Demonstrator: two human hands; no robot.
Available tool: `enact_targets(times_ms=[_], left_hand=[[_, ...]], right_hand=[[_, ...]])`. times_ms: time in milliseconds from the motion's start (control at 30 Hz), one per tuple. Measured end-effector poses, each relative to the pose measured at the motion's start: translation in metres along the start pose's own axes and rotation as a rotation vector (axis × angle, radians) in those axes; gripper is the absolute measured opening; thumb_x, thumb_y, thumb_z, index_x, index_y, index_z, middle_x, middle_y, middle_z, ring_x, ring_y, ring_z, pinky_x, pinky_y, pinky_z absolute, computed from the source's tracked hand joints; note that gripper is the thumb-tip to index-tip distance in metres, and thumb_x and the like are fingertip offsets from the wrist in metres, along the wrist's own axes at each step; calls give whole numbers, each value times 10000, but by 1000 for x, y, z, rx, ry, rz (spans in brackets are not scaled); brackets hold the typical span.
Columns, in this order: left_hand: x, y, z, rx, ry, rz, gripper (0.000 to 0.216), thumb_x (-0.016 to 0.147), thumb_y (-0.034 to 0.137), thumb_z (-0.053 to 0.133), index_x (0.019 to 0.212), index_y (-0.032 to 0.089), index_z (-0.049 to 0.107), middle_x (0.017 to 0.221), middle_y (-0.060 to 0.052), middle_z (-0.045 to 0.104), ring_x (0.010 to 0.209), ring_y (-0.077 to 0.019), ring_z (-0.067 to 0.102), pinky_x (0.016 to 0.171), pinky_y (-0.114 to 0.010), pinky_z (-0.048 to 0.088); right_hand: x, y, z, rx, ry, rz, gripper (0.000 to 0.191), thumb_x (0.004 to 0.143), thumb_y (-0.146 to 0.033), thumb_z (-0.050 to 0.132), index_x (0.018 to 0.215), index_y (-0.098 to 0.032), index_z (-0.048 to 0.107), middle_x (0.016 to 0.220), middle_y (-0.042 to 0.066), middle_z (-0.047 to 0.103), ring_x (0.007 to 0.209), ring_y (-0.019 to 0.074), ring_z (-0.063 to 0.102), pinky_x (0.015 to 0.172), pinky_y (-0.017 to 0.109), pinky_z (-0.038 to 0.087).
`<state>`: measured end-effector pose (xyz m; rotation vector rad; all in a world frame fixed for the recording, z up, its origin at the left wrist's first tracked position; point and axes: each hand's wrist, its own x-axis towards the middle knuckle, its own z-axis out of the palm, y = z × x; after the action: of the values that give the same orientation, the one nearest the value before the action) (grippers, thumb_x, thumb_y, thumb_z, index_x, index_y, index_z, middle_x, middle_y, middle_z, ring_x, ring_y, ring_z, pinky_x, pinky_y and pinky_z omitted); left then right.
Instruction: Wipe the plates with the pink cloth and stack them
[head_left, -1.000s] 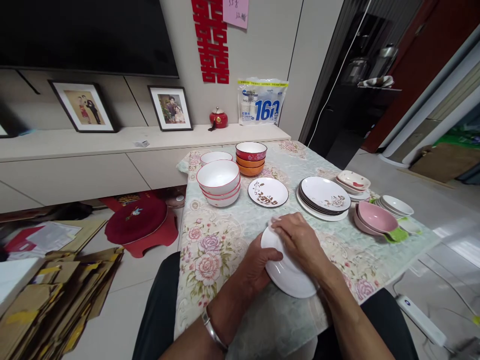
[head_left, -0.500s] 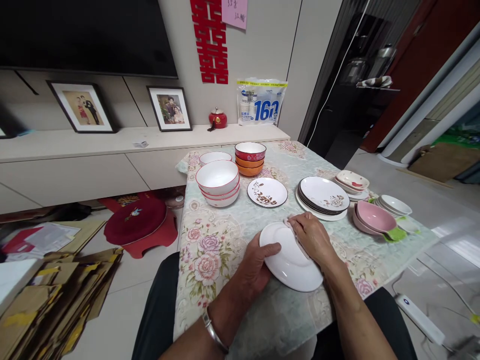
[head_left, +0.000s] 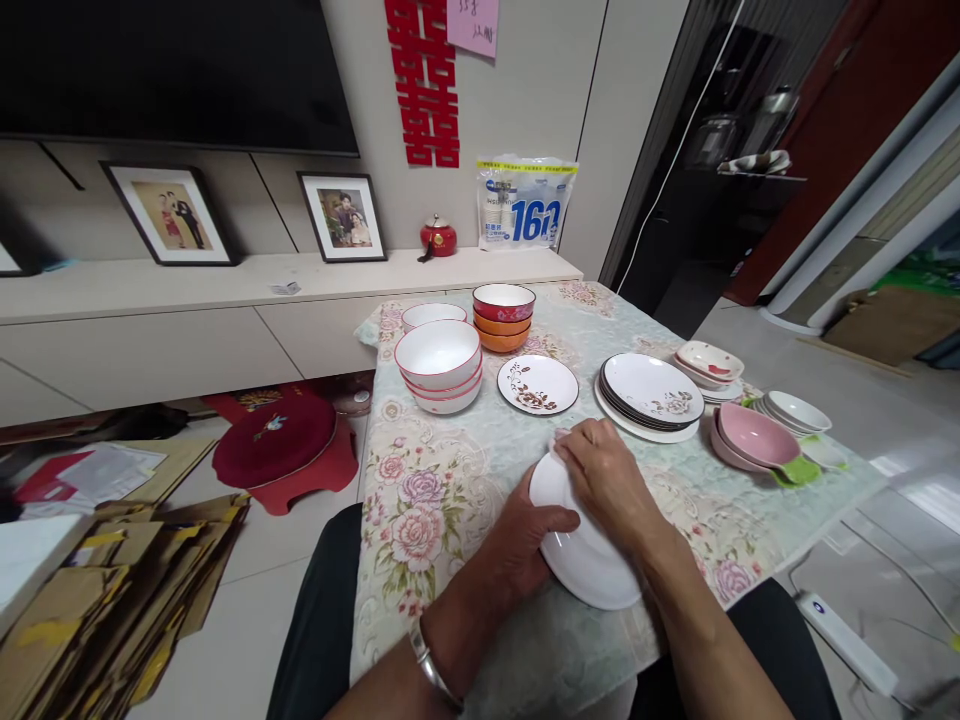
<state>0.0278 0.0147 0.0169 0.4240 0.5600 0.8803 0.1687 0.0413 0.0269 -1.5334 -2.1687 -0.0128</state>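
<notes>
A white plate is tilted over the near edge of the floral-clothed table. My left hand grips its left rim, thumb lying on the plate's face. My right hand presses down on the plate's upper part, fingers curled over a small pale cloth that barely shows at the fingertips. A silver bracelet sits on my left wrist.
Beyond the plate stand a flower-patterned plate, a stack of red-rimmed white bowls, orange and red bowls, a stack of plates, pink dishes and small white dishes. A red stool and cardboard lie left.
My right hand slid from the plate's upper right rim back toward its upper left, and the plate tipped and shifted slightly toward me.
</notes>
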Motion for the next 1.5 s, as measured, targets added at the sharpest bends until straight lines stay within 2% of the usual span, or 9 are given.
enact_targets(times_ms=[133,200,367,500,833,1000,1167,1267,1500], left_hand=[[-2,0,3,19,6,-6,451,500,7,692,911,192,668,822,-25,718,847,-244,667,781,-346,479],[-1,0,2,28,11,-7,414,503,9,690,875,189,666,809,-24,712,826,-234,663,778,-342,477],[3,-2,-6,2,-28,-20,684,488,17,699,1150,184,646,931,-63,737,883,-279,673,774,-371,495],[5,-1,-9,7,-9,-36,733,475,16,720,1191,155,636,1007,-103,746,969,-316,668,840,-410,503],[4,0,-4,-48,66,114,792,522,61,785,1286,170,608,1109,-109,746,1060,-319,659,935,-425,485],[5,-2,-3,-49,8,69,776,499,8,730,1244,202,629,1070,-80,754,1051,-316,660,911,-416,490],[2,-3,-2,6,-2,17,505,505,-3,698,971,192,703,873,-36,744,850,-254,681,771,-352,489],[1,-4,-2,19,-17,27,384,526,-7,689,857,186,701,786,-25,718,809,-223,665,757,-325,473],[3,-1,-3,-6,-69,-6,736,498,18,702,1213,178,628,992,-80,749,985,-312,667,830,-392,494]], right_hand=[[3,-29,-9,70,-149,-209,219,977,-143,489,902,-193,688,912,90,599,889,231,469,770,344,406],[3,-30,-12,104,-179,-223,227,980,-150,493,905,-208,700,917,79,616,887,225,476,784,347,404],[1,17,-2,162,-75,27,269,1000,-219,460,937,-217,722,928,72,671,921,229,539,840,369,413],[-5,53,7,148,-79,209,304,999,-294,448,879,-207,714,863,63,669,865,223,571,794,346,422],[-9,49,15,-44,94,292,258,973,-241,449,879,-186,682,846,97,652,851,257,554,800,372,398],[-3,29,10,43,111,105,231,994,-228,444,931,-185,663,921,103,646,890,252,521,819,379,400],[3,-21,-7,102,-83,-173,251,999,-160,444,887,-193,666,907,87,635,883,233,494,806,369,396],[4,-31,-12,154,-187,-295,250,998,-163,468,850,-199,667,894,65,641,860,215,499,801,361,392],[1,30,8,112,-9,115,254,1009,-233,462,935,-196,703,907,78,671,880,235,542,833,375,398]])
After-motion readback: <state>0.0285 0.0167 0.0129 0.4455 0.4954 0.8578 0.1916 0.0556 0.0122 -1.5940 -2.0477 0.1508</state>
